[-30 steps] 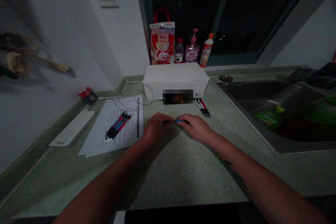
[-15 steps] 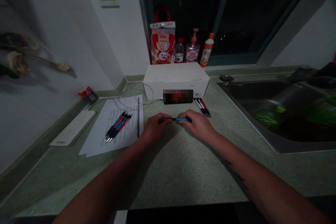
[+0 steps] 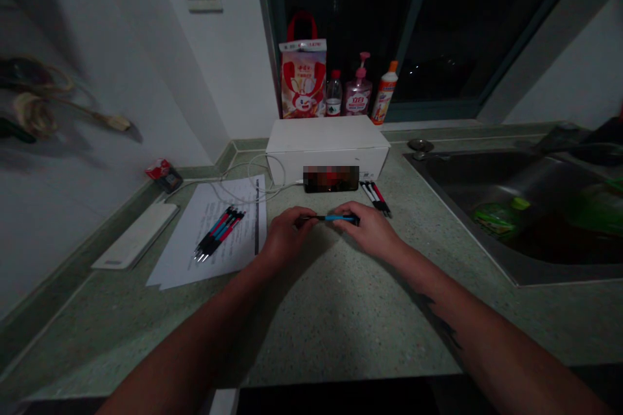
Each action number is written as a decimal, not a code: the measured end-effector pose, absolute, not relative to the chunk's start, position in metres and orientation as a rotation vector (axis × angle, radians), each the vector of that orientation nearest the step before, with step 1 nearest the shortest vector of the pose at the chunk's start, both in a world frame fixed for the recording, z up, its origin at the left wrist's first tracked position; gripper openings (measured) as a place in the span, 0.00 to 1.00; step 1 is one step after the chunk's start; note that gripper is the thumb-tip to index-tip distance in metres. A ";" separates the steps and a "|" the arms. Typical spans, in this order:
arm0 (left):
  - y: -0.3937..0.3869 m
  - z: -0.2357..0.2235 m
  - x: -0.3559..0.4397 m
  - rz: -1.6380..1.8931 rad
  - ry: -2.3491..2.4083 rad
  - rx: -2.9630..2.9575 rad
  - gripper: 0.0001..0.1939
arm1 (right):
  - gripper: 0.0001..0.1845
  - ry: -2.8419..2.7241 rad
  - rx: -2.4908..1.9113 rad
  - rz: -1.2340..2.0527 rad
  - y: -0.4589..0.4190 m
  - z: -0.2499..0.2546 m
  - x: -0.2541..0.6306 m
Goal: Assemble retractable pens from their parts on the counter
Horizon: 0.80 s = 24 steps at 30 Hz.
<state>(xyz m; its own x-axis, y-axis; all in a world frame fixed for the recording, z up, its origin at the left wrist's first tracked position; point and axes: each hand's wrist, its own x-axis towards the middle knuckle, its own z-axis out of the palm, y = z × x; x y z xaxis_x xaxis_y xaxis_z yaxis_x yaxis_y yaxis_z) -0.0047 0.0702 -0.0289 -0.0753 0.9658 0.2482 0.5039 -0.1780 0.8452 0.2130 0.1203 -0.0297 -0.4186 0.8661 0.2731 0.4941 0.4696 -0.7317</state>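
A blue and black pen [image 3: 333, 217] lies level between my two hands, above the counter and in front of the phone [image 3: 331, 179]. My left hand [image 3: 288, 230] pinches its black end. The blue end is between the fingers of my right hand [image 3: 366, 225]. Several pens [image 3: 219, 233], with red, blue and black barrels, lie together on printed papers [image 3: 187, 233] to the left. More pens [image 3: 376, 198], white and red with black ends, rest side by side just beyond my right hand.
The phone leans against a white box [image 3: 327, 136], a white cable [image 3: 277, 191] plugged into it. A white power bank-like slab [image 3: 136, 237] lies at the left. Bottles [image 3: 357, 94] and a red-handled bag [image 3: 303, 84] stand behind the box. The steel sink [image 3: 462, 220] is on the right.
Both hands have risen very slightly in the picture with the pen, and a little more of its blue barrel shows. The pens on the papers and beside the phone stay put.
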 end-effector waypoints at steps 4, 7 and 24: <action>0.070 -0.030 -0.005 1.194 1.563 1.681 0.05 | 0.12 -1.756 -1.087 0.948 0.131 -0.034 0.214; 0.067 -0.034 -0.003 1.119 1.435 1.705 0.06 | 0.20 -1.512 -0.998 1.131 0.136 -0.034 0.214; 0.056 -0.040 0.014 0.869 1.293 1.803 0.06 | 0.36 -1.361 -0.891 1.445 0.125 -0.034 0.204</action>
